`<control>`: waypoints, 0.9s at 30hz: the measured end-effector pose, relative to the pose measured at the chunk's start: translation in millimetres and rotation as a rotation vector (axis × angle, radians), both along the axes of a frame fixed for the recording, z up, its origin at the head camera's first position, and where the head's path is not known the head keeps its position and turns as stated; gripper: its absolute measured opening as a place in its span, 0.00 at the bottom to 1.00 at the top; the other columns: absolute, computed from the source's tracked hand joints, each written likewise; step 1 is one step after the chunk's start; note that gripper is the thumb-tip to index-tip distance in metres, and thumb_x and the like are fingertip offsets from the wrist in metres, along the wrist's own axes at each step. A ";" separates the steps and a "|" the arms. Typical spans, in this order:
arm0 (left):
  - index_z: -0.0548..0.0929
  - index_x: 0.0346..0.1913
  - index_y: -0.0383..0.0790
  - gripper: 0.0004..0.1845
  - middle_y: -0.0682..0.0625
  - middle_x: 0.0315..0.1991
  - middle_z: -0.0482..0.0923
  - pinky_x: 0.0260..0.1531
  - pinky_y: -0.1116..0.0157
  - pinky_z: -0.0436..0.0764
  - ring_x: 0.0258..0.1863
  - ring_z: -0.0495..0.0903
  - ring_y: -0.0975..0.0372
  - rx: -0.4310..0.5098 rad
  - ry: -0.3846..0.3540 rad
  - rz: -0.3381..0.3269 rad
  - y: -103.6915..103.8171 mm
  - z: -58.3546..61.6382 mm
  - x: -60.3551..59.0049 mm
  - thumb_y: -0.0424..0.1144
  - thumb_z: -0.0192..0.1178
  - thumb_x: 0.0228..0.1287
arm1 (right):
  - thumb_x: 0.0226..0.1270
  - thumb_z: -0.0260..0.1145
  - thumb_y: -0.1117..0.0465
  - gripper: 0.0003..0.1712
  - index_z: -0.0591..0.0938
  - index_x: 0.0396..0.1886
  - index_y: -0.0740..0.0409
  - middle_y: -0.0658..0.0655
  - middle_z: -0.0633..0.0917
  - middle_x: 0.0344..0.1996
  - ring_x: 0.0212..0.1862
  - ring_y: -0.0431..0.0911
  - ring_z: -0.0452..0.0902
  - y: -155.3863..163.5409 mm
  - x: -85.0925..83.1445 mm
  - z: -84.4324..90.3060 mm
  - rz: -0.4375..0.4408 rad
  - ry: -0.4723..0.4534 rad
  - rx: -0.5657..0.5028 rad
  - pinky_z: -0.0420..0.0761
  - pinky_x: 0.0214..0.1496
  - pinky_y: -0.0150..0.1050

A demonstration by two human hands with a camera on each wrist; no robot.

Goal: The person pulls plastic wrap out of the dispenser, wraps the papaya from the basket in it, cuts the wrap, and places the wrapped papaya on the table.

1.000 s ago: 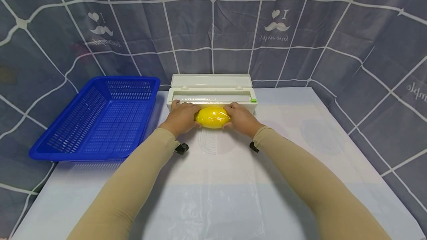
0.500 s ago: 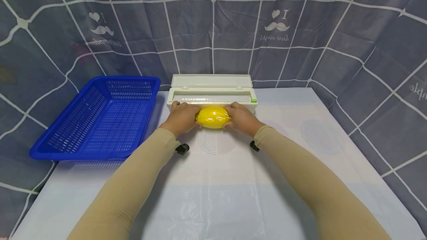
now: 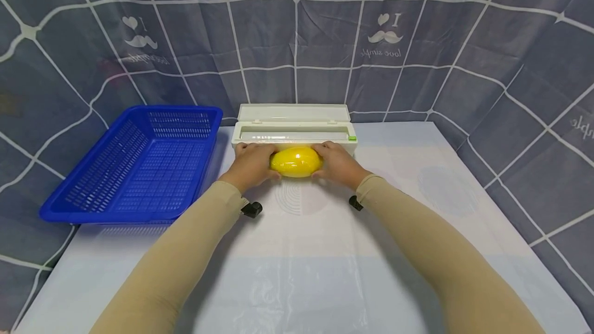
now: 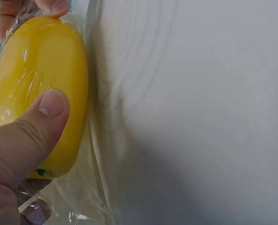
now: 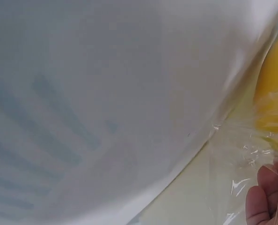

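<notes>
The film-wrapped fruit lies on the table just in front of the film dispenser, between the left hand and the right hand — each touching one end. The basket sits left of the dispenser — beside it, at the table's left edge, with the curtain behind everything.

You have one yellow fruit wrapped in clear film, held between two hands: one left hand at its 9 o'clock and one right hand at its 3 o'clock. At its 12 o'clock stands one white film dispenser. At 9 o'clock, farther out, sits one blue basket.
</notes>
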State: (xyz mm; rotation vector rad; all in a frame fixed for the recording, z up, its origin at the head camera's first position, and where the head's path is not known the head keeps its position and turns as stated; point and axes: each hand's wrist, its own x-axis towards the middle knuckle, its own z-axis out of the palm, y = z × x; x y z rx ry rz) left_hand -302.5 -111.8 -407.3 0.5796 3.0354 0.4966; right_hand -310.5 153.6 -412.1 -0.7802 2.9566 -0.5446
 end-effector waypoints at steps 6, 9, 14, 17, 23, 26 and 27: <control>0.79 0.68 0.47 0.36 0.50 0.70 0.80 0.72 0.39 0.49 0.71 0.71 0.45 0.011 0.003 0.005 -1.6 4.3 5.4 0.53 0.79 0.58 | 0.65 0.79 0.54 0.46 0.70 0.78 0.61 0.63 0.77 0.69 0.72 0.59 0.70 3.1 3.1 1.2 0.014 0.028 -0.018 0.64 0.81 0.53; 0.78 0.70 0.47 0.37 0.50 0.72 0.78 0.73 0.39 0.49 0.72 0.70 0.45 0.003 0.004 0.013 -2.7 2.4 6.2 0.54 0.78 0.59 | 0.66 0.78 0.54 0.45 0.70 0.78 0.60 0.62 0.77 0.71 0.74 0.59 0.69 3.8 3.3 0.5 0.013 0.025 -0.026 0.63 0.82 0.54; 0.76 0.72 0.47 0.39 0.50 0.74 0.75 0.75 0.38 0.46 0.76 0.67 0.44 -0.001 0.002 0.022 -5.6 -1.8 7.1 0.55 0.76 0.61 | 0.66 0.78 0.54 0.44 0.70 0.78 0.59 0.62 0.75 0.74 0.77 0.60 0.66 4.3 3.7 -0.1 -0.002 0.004 -0.038 0.62 0.83 0.54; 0.77 0.72 0.48 0.37 0.50 0.74 0.74 0.75 0.36 0.47 0.76 0.66 0.44 -0.014 0.020 0.015 -7.1 -2.3 8.7 0.57 0.75 0.62 | 0.66 0.78 0.53 0.44 0.71 0.77 0.59 0.61 0.76 0.73 0.76 0.59 0.66 4.3 4.5 0.0 -0.011 -0.003 -0.034 0.62 0.83 0.53; 0.78 0.72 0.48 0.38 0.50 0.73 0.73 0.72 0.37 0.50 0.76 0.64 0.44 -0.024 0.036 0.011 -8.8 -3.1 10.7 0.59 0.73 0.63 | 0.65 0.78 0.53 0.43 0.73 0.77 0.59 0.60 0.77 0.71 0.75 0.59 0.67 5.5 6.5 -0.8 -0.004 0.014 -0.035 0.63 0.82 0.54; 0.78 0.73 0.47 0.39 0.50 0.74 0.72 0.72 0.37 0.51 0.76 0.64 0.44 -0.028 0.036 0.009 -9.3 -3.1 11.3 0.60 0.73 0.63 | 0.65 0.78 0.53 0.44 0.72 0.77 0.59 0.60 0.77 0.71 0.76 0.59 0.66 6.1 7.5 -0.9 0.001 0.019 -0.035 0.63 0.82 0.54; 0.78 0.72 0.46 0.39 0.50 0.74 0.72 0.72 0.37 0.51 0.76 0.65 0.44 -0.030 0.039 0.007 -9.4 -3.2 11.5 0.61 0.73 0.63 | 0.65 0.78 0.53 0.44 0.71 0.77 0.59 0.60 0.77 0.72 0.76 0.59 0.66 6.3 7.8 -0.8 0.001 0.019 -0.034 0.63 0.83 0.54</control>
